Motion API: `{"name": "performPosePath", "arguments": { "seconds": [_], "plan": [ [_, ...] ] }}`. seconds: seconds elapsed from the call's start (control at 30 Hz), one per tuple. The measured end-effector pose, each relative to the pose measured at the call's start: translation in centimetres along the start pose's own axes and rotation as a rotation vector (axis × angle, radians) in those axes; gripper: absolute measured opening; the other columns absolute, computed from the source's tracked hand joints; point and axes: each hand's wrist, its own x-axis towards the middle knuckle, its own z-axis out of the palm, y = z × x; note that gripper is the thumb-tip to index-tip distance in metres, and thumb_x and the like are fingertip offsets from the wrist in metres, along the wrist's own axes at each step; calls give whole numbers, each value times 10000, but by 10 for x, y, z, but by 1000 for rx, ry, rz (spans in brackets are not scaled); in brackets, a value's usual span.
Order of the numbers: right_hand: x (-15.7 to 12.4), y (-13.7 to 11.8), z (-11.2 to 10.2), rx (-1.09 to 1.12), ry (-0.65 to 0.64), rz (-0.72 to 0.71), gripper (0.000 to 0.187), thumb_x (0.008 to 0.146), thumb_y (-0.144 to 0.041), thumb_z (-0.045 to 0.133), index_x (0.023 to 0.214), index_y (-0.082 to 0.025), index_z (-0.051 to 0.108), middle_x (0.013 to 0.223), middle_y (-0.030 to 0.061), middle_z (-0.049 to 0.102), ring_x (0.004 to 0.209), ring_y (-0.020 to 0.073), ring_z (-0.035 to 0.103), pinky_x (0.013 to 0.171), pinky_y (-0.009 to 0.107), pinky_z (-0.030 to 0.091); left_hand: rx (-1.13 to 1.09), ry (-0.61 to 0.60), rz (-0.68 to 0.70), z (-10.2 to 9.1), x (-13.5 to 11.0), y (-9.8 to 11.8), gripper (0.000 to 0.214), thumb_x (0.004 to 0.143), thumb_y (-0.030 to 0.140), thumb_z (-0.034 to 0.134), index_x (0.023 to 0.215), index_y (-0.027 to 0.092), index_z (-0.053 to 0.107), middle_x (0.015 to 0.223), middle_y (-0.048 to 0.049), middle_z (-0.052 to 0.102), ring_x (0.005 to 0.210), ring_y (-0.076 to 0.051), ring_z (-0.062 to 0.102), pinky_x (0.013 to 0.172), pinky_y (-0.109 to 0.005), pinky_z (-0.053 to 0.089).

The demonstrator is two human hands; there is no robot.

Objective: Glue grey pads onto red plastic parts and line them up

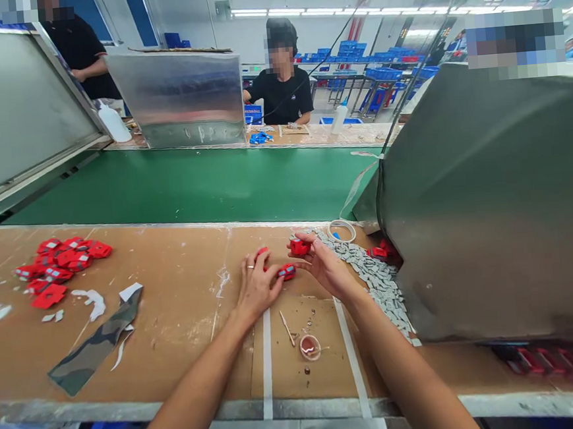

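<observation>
Both my hands rest on the brown cardboard work surface (184, 302). My left hand (257, 283) has its fingers closed on small red plastic parts (286, 271), one showing at the fingertips and another above the knuckles. My right hand (323, 264) pinches another red part (299, 246) between thumb and fingers, just right of the left hand. A heap of small grey pieces (375, 277) lies right beside my right hand. Below the hands sit a small round cup (309, 347) and a thin stick (287, 328).
A pile of red parts (59, 262) lies at the far left, with a camouflage strip (98, 341) and white scraps near it. A large metal hopper (489, 205) stands at right. Beyond runs a green conveyor belt (205, 184). Two people work across it.
</observation>
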Motion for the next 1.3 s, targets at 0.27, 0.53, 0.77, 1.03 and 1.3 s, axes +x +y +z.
{"name": "performPosePath", "arguments": {
  "seconds": [0.27, 0.53, 0.77, 1.03, 1.3],
  "plan": [
    [-25, 19, 1, -22, -98, 91, 553, 890, -780, 373, 1150, -318, 528, 1030, 69, 717, 1004, 260, 691, 858, 455, 524, -515, 52, 127, -9, -9, 15, 571, 880, 339, 660, 1410, 223, 478, 1488, -163, 488, 1390, -304, 449, 1157, -515, 371],
    [-40, 32, 21, -116, -204, 108, 768, 894, -817, 115, 1310, -306, 511, 1069, 106, 693, 1104, 249, 651, 894, 417, 501, -808, 63, -116, -12, -16, 35, 387, 850, 263, 663, 1224, 189, 593, 1162, -105, 697, 991, -221, 683, 863, -336, 555],
    [-38, 11, -10, -264, -252, 137, 594, 928, -678, 482, 1360, -269, 482, 1041, 83, 690, 894, 191, 670, 810, 337, 517, -902, 72, -208, -19, -11, 28, 371, 861, 401, 646, 1145, 165, 611, 1034, -91, 678, 926, -210, 641, 827, -319, 511],
    [-48, 19, -9, -394, -108, 48, 433, 867, -501, 686, 1185, -215, 616, 1053, 73, 676, 892, 185, 651, 854, 345, 542, -626, -66, -145, -11, -15, 29, 281, 819, 420, 724, 934, 173, 657, 824, -42, 662, 753, -183, 591, 701, -288, 464],
    [-46, 29, -5, -148, -107, 115, 495, 735, -411, 832, 1128, -223, 597, 1122, 74, 690, 996, 194, 677, 906, 351, 545, -591, 31, -35, -12, -16, 35, 262, 829, 376, 715, 1031, 213, 677, 985, -80, 623, 950, -238, 587, 853, -369, 498]
  ]
}}
